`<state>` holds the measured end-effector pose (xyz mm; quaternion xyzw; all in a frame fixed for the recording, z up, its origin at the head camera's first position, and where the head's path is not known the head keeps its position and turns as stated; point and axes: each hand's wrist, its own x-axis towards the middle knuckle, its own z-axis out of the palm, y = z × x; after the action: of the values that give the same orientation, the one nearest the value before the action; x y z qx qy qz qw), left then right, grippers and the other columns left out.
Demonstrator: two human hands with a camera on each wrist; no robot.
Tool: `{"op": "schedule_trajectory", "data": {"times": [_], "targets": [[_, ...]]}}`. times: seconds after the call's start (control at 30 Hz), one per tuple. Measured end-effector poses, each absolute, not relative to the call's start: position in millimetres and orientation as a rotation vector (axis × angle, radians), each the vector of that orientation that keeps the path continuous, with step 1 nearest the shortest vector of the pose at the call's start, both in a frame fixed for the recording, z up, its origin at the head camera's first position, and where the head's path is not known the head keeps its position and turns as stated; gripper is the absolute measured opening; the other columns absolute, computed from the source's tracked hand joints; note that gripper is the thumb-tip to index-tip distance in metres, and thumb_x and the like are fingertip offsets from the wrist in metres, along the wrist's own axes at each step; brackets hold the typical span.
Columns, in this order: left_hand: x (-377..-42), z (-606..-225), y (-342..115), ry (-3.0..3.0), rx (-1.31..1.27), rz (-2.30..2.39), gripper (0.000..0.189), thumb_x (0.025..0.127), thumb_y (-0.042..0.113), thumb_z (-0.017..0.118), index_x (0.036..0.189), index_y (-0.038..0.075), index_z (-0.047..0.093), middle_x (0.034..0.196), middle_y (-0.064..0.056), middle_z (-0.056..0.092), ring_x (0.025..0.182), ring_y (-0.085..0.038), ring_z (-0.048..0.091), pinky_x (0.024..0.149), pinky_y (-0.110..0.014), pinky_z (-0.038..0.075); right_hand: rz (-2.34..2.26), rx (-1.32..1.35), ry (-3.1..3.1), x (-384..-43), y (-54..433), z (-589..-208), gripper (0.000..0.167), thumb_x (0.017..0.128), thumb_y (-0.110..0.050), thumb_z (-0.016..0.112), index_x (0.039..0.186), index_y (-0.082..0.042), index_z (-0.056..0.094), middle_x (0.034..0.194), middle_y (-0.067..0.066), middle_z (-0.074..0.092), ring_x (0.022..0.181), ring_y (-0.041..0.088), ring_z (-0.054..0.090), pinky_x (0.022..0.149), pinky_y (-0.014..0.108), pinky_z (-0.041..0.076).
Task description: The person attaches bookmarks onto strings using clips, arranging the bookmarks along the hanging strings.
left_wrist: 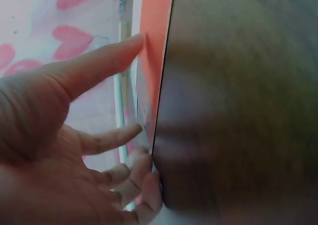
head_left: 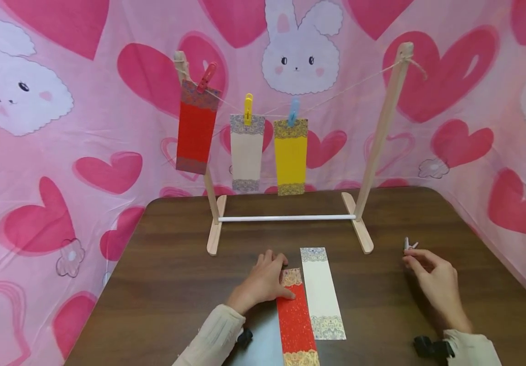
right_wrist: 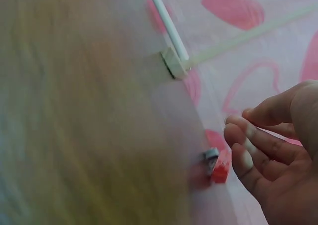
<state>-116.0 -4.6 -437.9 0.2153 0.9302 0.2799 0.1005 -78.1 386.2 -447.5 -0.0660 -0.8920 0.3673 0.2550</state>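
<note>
My left hand (head_left: 263,280) rests at the top end of a red card (head_left: 296,320) with gold lace-patterned ends, lying on the table. Its thumb touches the card, and the other fingers spread beside the top edge, as the left wrist view (left_wrist: 79,135) also shows. Right beside it lies a white card (head_left: 321,290) with patterned ends. Over at the right, my right hand (head_left: 434,282) hovers with loosely bent fingers by two small clothespins, one grey (right_wrist: 211,154) and one red (right_wrist: 221,166). Nothing shows between its fingertips in the right wrist view.
A wooden stand (head_left: 379,137) with a white crossbar (head_left: 285,218) holds a string at the back. From it hang a red card (head_left: 196,129), a white card (head_left: 246,152) and a yellow card (head_left: 291,157), clipped with red, yellow and blue clothespins. Pink heart-patterned cloth (head_left: 107,173) surrounds the table (head_left: 166,284).
</note>
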Motion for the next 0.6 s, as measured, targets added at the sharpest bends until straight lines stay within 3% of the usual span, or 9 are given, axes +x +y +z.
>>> {"op": "schedule_trajectory", "data": {"times": [0.1, 0.17, 0.3, 0.4, 0.5, 0.53, 0.6], "targets": [[-112, -438, -2, 2.775, 0.583, 0.778, 0.069, 0.064, 0.039, 0.094, 0.113, 0.009, 0.056, 0.106, -0.006, 0.049, 0.104, -0.027, 0.046, 0.087, -0.048, 0.046, 1.021, -0.169, -2.413, -79, 391, -450, 0.012, 0.093, -0.008, 0.07, 0.103, -0.004, 0.075, 0.079, -0.003, 0.075, 0.063, -0.008, 0.063, 0.057, 0.01, 0.044], [-111, -436, -1, 2.772, 0.555, 0.75, 0.076, 0.064, 0.04, 0.094, 0.118, 0.003, 0.056, 0.117, -0.013, 0.053, 0.116, -0.036, 0.048, 0.096, -0.056, 0.044, 1.043, -0.166, -2.408, -80, 394, -452, 0.013, 0.093, -0.007, 0.069, 0.104, -0.002, 0.074, 0.077, -0.003, 0.074, 0.062, -0.004, 0.063, 0.054, 0.012, 0.046], [-111, -436, -2, 2.751, 0.533, 0.707, 0.082, 0.063, 0.043, 0.094, 0.12, -0.003, 0.057, 0.131, -0.023, 0.051, 0.133, -0.046, 0.039, 0.107, -0.064, 0.034, 1.116, -0.185, -2.413, -79, 397, -455, 0.017, 0.095, -0.011, 0.068, 0.106, 0.001, 0.073, 0.076, -0.005, 0.073, 0.062, 0.0, 0.064, 0.053, 0.015, 0.048], [-112, -437, -2, 2.728, 0.548, 0.721, 0.065, 0.063, 0.041, 0.094, 0.103, 0.004, 0.059, 0.111, -0.013, 0.053, 0.116, -0.037, 0.048, 0.101, -0.06, 0.039, 1.203, -0.212, -2.406, -77, 398, -454, 0.022, 0.096, -0.013, 0.067, 0.107, 0.005, 0.07, 0.076, -0.007, 0.073, 0.062, 0.002, 0.064, 0.053, 0.018, 0.049], [-112, -435, -2, 2.721, 0.564, 0.746, 0.055, 0.065, 0.036, 0.094, 0.093, 0.01, 0.054, 0.093, -0.005, 0.047, 0.095, -0.027, 0.047, 0.09, -0.053, 0.043, 1.272, -0.24, -2.386, -77, 399, -453, 0.024, 0.096, -0.013, 0.067, 0.108, 0.008, 0.069, 0.076, -0.009, 0.073, 0.063, 0.003, 0.065, 0.053, 0.018, 0.05], [-111, -434, -2, 2.719, 0.562, 0.754, 0.053, 0.065, 0.034, 0.093, 0.09, 0.011, 0.052, 0.09, -0.004, 0.045, 0.091, -0.026, 0.045, 0.087, -0.051, 0.042, 1.289, -0.251, -2.38, -77, 400, -453, 0.024, 0.096, -0.012, 0.067, 0.108, 0.009, 0.068, 0.076, -0.009, 0.073, 0.063, 0.003, 0.065, 0.053, 0.018, 0.05], [-109, -432, 0, 2.74, 0.55, 0.738, 0.056, 0.066, 0.032, 0.093, 0.099, 0.008, 0.054, 0.096, -0.007, 0.048, 0.097, -0.028, 0.048, 0.09, -0.053, 0.043, 1.317, -0.28, -2.364, -77, 402, -454, 0.025, 0.096, -0.011, 0.067, 0.108, 0.011, 0.067, 0.075, -0.011, 0.073, 0.063, 0.002, 0.065, 0.053, 0.018, 0.05]]}}
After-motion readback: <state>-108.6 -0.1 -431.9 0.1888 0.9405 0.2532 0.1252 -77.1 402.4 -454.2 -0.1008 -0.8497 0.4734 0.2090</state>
